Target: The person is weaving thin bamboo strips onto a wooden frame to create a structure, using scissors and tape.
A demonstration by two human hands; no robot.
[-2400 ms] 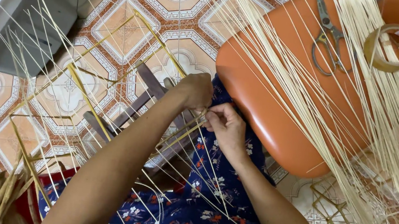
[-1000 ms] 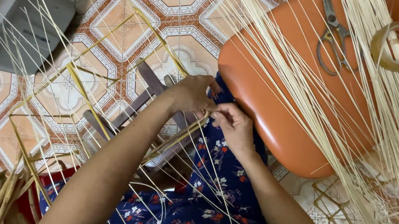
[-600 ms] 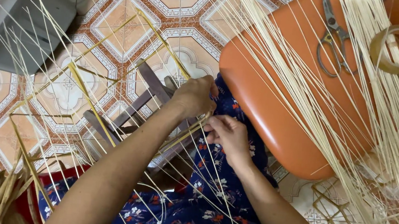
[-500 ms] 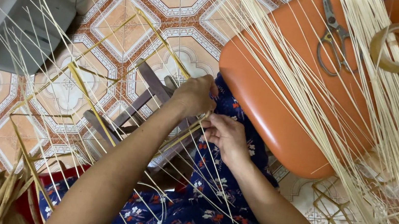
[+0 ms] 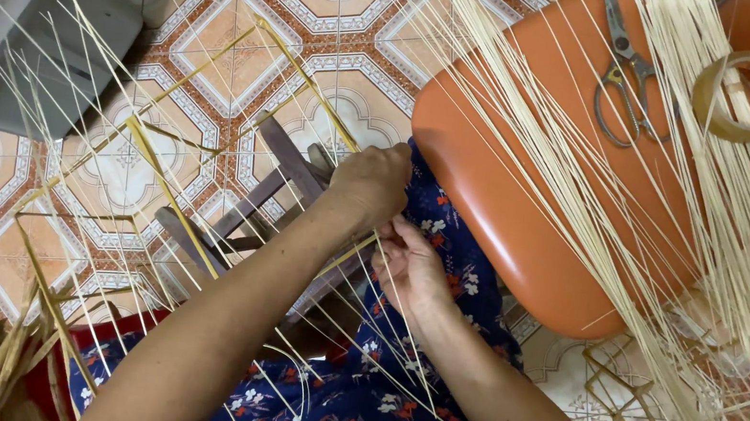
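Pinching 1 pale bamboo strip (image 5: 371,244): left hand (image 5: 369,181) and right hand (image 5: 411,268), both grips closed, steadying it over lap (image 5: 368,412); scissors (image 5: 620,69) nearby.

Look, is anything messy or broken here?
Nothing looks broken. The thin pale sticks fan loosely over the orange stool, half covering the scissors. Both hands, left hand and right hand, work the strips.

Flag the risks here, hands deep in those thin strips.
1. Both the left hand and right hand work amid long thin strips; a stiff end might prick or snap.
2. The scissors and tape roll lie under loose strips on the orange seat and might get dragged off.
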